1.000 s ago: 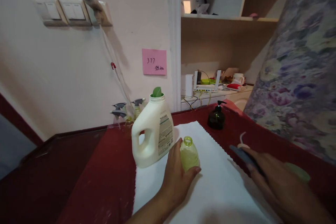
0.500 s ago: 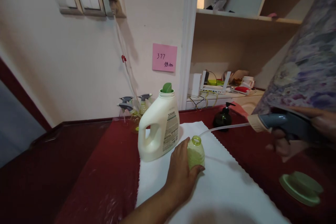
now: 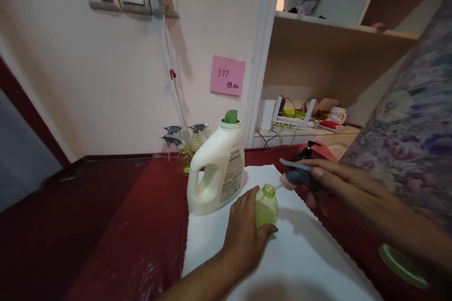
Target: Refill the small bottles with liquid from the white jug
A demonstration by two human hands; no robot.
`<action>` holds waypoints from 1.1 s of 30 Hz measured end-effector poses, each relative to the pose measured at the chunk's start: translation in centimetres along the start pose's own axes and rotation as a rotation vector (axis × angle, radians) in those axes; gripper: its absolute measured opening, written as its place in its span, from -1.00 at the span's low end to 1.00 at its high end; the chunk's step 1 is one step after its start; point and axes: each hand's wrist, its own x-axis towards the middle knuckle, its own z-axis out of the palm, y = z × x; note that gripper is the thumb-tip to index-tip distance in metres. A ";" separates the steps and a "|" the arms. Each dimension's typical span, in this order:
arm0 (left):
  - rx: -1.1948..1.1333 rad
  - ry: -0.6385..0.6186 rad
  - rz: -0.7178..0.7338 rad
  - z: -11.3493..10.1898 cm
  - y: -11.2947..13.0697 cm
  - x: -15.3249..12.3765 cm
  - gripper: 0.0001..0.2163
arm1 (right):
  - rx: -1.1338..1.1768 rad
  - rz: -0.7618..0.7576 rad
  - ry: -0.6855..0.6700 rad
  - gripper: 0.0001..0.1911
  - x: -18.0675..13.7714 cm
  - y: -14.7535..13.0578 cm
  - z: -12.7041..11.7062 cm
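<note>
My left hand (image 3: 243, 230) is wrapped round a small yellow-green bottle (image 3: 267, 208) that stands upright and uncapped on a white cloth (image 3: 289, 263). My right hand (image 3: 335, 183) grips a grey spray trigger head (image 3: 300, 175) with a beige collar. Its thin clear tube points left toward the bottle's mouth; whether the tip is inside I cannot tell. Just left of the bottle stands a large cream jug (image 3: 212, 174) with a handle and a printed label, its neck holding a green scoop-like piece (image 3: 231, 116).
Several spray bottles (image 3: 184, 160) with grey heads stand by the wall. A dark pump bottle (image 3: 306, 151) is behind my right hand. A green lid-like disc (image 3: 404, 265) lies at the right, partly behind my forearm. A router (image 3: 291, 121) sits on the shelf.
My right hand has moved left with the spray trigger head, bringing its collar close to the bottle's mouth. My left hand still holds the bottle. The view has shifted slightly.
</note>
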 end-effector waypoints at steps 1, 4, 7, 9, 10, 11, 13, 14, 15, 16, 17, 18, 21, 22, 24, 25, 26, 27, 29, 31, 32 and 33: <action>-0.001 0.003 0.008 0.0 -0.1 0.0 -0.22 | 0.032 0.009 -0.062 -0.49 0.7 -0.2 0.7; -0.012 0.018 0.027 0.1 -0.2 0.0 -0.22 | 0.078 0.027 -0.177 -0.48 1.9 0.0 2.1; -0.027 0.019 0.027 0.0 0.0 -0.1 -0.22 | 0.058 0.021 -0.218 -0.52 2.3 -0.1 2.6; -0.030 0.016 0.024 -0.1 0.1 -0.1 -0.22 | 0.048 0.025 -0.246 -0.54 2.4 -0.5 2.6; -0.030 0.015 0.024 -0.2 0.2 -0.1 -0.22 | 0.045 0.026 -0.258 -0.54 2.5 -0.7 2.7; -0.030 0.014 0.026 -0.2 0.3 0.0 -0.23 | 0.040 0.023 -0.266 -0.55 2.5 -1.0 2.7; -0.030 0.014 0.026 -0.3 0.3 0.0 -0.23 | 0.019 0.006 -0.273 -0.56 2.6 -1.2 2.7; -0.029 0.012 0.023 -0.3 0.4 0.0 -0.23 | 0.005 -0.007 -0.274 -0.57 2.6 -1.2 2.8; -0.026 0.011 0.018 -0.3 0.4 0.0 -0.23 | -0.010 -0.018 -0.276 -0.57 2.7 -1.2 2.8; -0.024 0.011 0.014 -0.3 0.4 0.0 -0.23 | -0.026 -0.029 -0.277 -0.58 2.7 -1.2 2.8; -0.022 0.009 0.015 -0.3 0.4 0.0 -0.23 | -0.042 -0.038 -0.282 -0.58 2.6 -1.1 2.9; -0.022 0.009 0.015 -0.3 0.3 -0.1 -0.23 | -0.058 -0.048 -0.288 -0.58 2.6 -1.0 2.9; -0.025 0.010 0.021 -0.2 0.3 -0.1 -0.23 | -0.100 -0.068 -0.302 -0.59 2.7 -0.9 3.0; -0.024 0.009 0.021 -0.2 0.3 -0.1 -0.23 | -0.113 -0.073 -0.304 -0.60 2.7 -1.0 3.0; -0.021 0.009 0.020 -0.3 0.4 -0.1 -0.23 | -0.139 -0.075 -0.311 -0.60 2.9 -1.1 3.1; -0.022 0.008 0.022 -0.3 0.4 -0.1 -0.24 | -0.152 -0.074 -0.319 -0.60 3.0 -1.3 3.1; -0.023 0.009 0.024 -0.4 0.4 0.0 -0.24 | -0.166 -0.069 -0.328 -0.59 3.1 -1.4 3.1; -0.025 0.012 0.028 -0.4 0.4 0.0 -0.25 | -0.182 -0.067 -0.334 -0.59 3.1 -1.6 3.1; -0.029 0.019 0.033 -0.4 0.4 0.1 -0.26 | -0.224 -0.088 -0.338 -0.58 3.2 -1.8 3.1; -0.028 0.027 0.031 -0.4 0.3 0.1 -0.26 | -0.283 -0.133 -0.328 -0.58 3.1 -1.8 3.1; -0.027 0.030 0.027 -0.3 0.3 0.1 -0.25 | -0.321 -0.155 -0.320 -0.58 3.1 -1.7 3.2; -0.026 0.030 0.023 -0.3 0.3 0.0 -0.25 | -0.362 -0.169 -0.309 -0.59 3.1 -1.6 3.2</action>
